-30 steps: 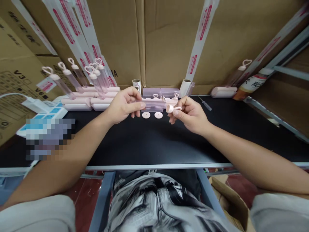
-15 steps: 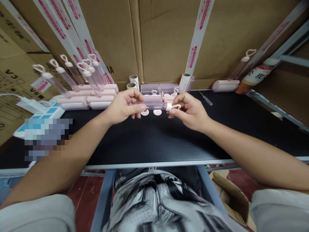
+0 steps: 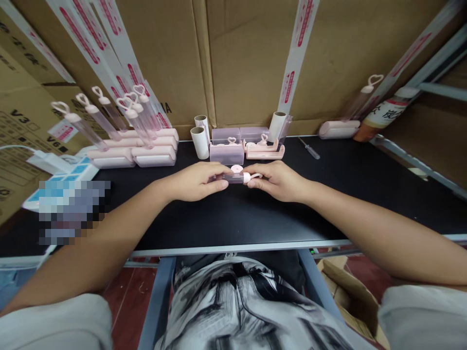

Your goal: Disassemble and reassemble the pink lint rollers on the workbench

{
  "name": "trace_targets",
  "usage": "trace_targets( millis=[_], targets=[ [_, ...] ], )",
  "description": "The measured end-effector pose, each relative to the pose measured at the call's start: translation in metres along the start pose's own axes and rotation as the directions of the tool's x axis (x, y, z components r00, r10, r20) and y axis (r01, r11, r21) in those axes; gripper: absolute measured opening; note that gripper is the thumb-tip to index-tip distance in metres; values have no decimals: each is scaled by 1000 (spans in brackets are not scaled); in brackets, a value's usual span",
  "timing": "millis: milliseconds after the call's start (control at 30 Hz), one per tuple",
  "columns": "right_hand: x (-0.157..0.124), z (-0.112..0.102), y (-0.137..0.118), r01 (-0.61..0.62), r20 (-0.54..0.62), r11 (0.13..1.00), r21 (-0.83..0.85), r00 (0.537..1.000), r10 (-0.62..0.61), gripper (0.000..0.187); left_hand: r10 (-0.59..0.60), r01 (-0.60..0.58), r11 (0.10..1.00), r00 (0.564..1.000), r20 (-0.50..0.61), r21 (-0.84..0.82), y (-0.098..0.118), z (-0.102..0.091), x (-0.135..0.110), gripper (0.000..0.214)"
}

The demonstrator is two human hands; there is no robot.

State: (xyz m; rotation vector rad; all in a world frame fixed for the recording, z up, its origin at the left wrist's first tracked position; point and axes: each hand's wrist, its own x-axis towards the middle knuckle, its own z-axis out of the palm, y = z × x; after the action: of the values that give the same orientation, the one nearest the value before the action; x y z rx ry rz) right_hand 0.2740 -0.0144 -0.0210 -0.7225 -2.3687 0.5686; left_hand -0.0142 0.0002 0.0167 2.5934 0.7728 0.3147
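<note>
My left hand (image 3: 195,181) is closed round one end of a clear plastic tube (image 3: 232,178), held level just above the black table (image 3: 226,214). My right hand (image 3: 279,181) pinches the pink heart-topped cap (image 3: 250,177) that sits on the tube's other end. A pink round disc (image 3: 237,168) lies on the table just behind the tube, partly hidden by my fingers.
Behind my hands stand clear pink boxes (image 3: 226,152), a pink holder (image 3: 264,151) and cardboard rolls (image 3: 200,142). Pink cases (image 3: 133,151) with upright heart-capped tubes (image 3: 91,124) are at back left, a screwdriver (image 3: 308,148) and another pink case (image 3: 338,129) at back right. Cardboard cartons wall the back.
The cap, held apart from the tube a second ago, now sits on its end. Both hands have come down and toward me with the tube, close to the table.
</note>
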Motion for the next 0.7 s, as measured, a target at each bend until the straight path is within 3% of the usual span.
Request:
trace_targets(
  millis=[133,367,533,700],
  targets=[
    [0,1,-4,28,30,998,-52,999,-26,27,-30,22,994,996,78,103,7,8,3,38],
    [-1,3,-9,38,163,999,-22,986,-34,18,-75,51,951,995,70,305,18,8,1,39],
    [-3,7,-12,60,115,990,-126,992,-46,17,-105,88,934,994,30,346,28,6,-1,39],
    [-4,12,-13,57,174,985,-164,984,-28,18,-90,60,929,994,66,364,29,6,-1,36]
  ],
)
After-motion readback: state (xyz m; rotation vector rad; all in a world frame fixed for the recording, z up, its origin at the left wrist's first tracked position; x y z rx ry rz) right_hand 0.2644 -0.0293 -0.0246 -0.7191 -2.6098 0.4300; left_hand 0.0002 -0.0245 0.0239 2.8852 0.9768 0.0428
